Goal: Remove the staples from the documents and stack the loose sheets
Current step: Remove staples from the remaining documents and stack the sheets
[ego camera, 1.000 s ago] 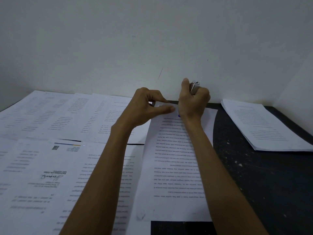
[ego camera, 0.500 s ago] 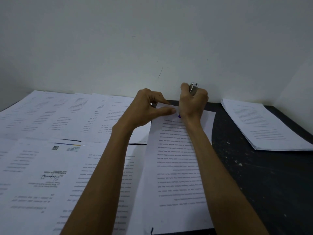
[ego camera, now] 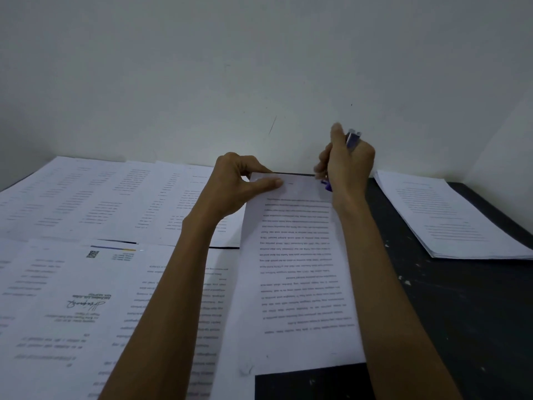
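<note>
Document [ego camera: 302,269]: white printed page, dense lines of text that run upside down to the viewer, lit dimly. It lies flat on the dark table [ego camera: 467,313], long axis running 6 to 12 o'clock, far edge close to the wall.

Left hand [ego camera: 239,183] at the document's 11 o'clock corner: thumb laid straight along the top margin, fingers curled behind the edge, pinching the paper. Right hand [ego camera: 349,163] at the 1 o'clock corner, fist closed round a staple remover [ego camera: 353,138], thumb stuck up. The metal end shows above the knuckles; a purple part pokes out below, on or just over the paper; contact not clear.

Stack of loose sheets [ego camera: 450,217] at 3 o'clock of the hands, well apart from them. Spread sheets [ego camera: 86,203] from 8 to 10 o'clock.

Against half a second ago: right hand has shifted toward 2 o'clock. A gap of bare margin now shows between it and the left thumb tip, where they nearly met. Left-hand pinch unchanged.
</note>
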